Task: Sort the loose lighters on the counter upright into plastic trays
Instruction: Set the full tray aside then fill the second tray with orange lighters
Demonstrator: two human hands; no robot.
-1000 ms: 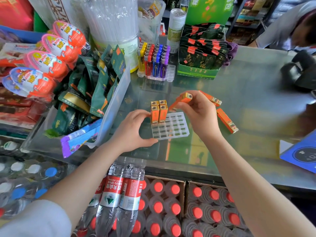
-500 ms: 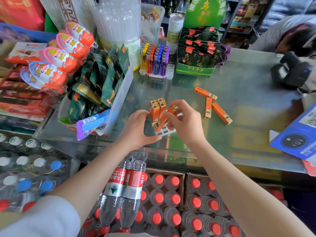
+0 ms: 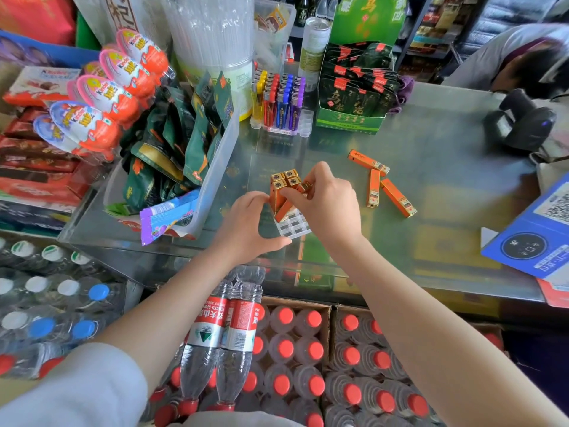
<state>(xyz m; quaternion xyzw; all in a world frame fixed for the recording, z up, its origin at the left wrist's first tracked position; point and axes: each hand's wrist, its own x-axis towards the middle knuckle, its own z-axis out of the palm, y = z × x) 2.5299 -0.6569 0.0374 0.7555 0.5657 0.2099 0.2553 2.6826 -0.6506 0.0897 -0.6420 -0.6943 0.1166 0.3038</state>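
At the centre of the frame the clear plastic tray sits on the glass counter, with four orange lighters standing upright together in its far-left corner. The right hand pinches a fifth orange lighter between thumb and fingertips, the fingers closed on its upper end; it leans against the standing group with its lower end at the tray cells. Half a second ago that lighter lay much flatter across the tray, and a second ago the hand held it up in the air above the tray, so it has been tipped closer to upright. The left hand is curled at the tray's left edge, thumb along the near side and fingertips by the standing lighters; whether it actually grips the tray cannot be told, and its pose matches the earlier frames. Right of centre, three loose orange lighters lie flat on the counter, well apart from the tray, lying as they did half a second ago. In the upper middle stands a rack of coloured lighters.
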